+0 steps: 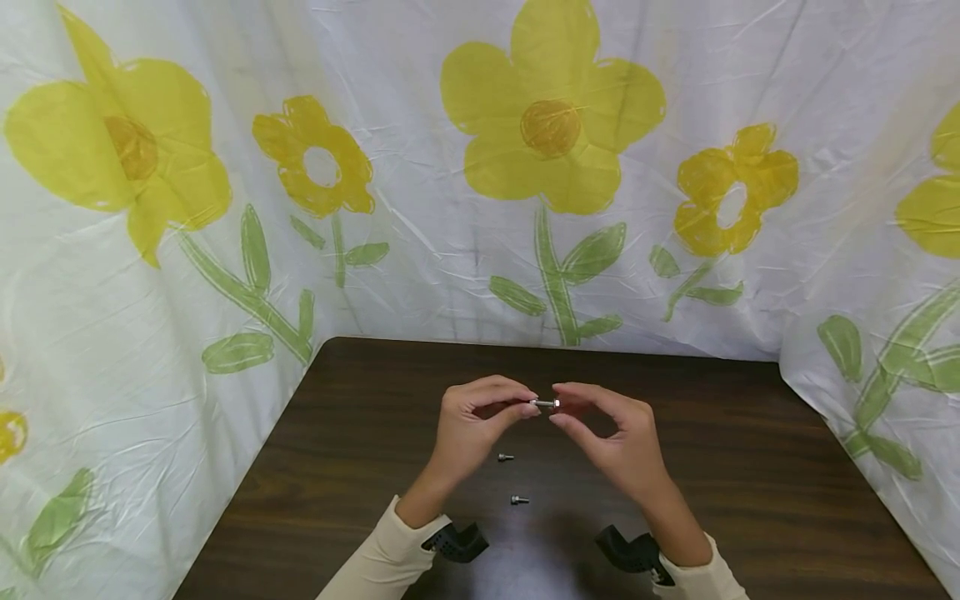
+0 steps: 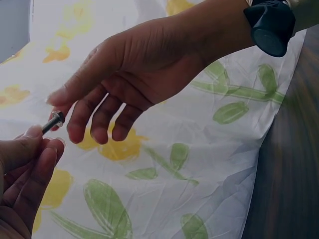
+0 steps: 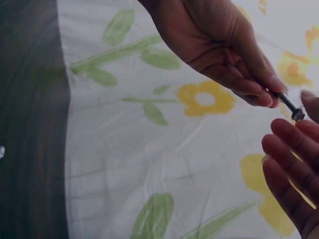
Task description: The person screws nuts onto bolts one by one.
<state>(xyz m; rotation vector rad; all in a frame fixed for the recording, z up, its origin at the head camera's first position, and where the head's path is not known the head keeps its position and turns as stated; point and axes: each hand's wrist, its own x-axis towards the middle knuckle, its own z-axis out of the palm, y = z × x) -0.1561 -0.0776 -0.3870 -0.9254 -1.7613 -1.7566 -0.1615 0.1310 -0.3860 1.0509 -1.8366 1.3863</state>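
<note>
My left hand (image 1: 467,427) pinches a metal bolt (image 1: 544,403) between thumb and fingertips, holding it level above the table. A wider hex-shaped piece (image 2: 58,118) sits on the bolt's end that points at my right hand. The left fingertips hide the other end. Around that hex end, my right hand (image 1: 621,437) spreads its thumb and fingers, with gaps above and below the metal. In the right wrist view, the right fingers (image 3: 291,169) are spread close by the hex end. Two short screws (image 1: 506,457) (image 1: 519,500) lie on the table below the hands.
A dark wood-grain table (image 1: 360,392) lies under both hands. Behind and beside it hangs a white curtain (image 1: 420,275) with yellow flowers. Black camera mounts (image 1: 459,543) (image 1: 628,550) stick out from both wrists.
</note>
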